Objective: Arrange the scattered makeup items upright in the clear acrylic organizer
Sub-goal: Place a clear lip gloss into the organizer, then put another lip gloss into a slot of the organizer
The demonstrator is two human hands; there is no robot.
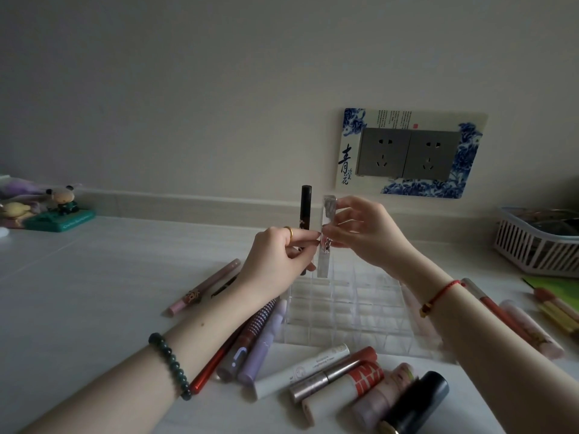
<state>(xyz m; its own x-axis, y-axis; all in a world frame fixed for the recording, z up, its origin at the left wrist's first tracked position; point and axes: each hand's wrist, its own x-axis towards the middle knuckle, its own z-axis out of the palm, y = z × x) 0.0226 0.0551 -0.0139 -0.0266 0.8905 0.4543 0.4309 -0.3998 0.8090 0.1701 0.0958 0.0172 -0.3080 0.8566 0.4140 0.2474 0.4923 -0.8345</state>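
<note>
A clear acrylic organizer (347,311) with a grid of compartments stands mid-table. A black tube (306,208) stands upright at its back left. Beside it a silver square tube (327,242) stands upright in a back compartment; my left hand (279,255) pinches its middle with thumb and forefinger, and my right hand (366,233) pinches it from the right near its upper half. Loose makeup lies around: a pink pencil (203,288), purple tubes (263,343), a red pencil (216,361), a white tube (300,369), a black-capped tube (416,402).
A white slatted basket (532,245) sits at the right by the wall. More tubes and pencils (529,327) lie right of the organizer. Small figurines (59,211) stand at the far left. A wall socket plate (410,155) hangs behind the organizer.
</note>
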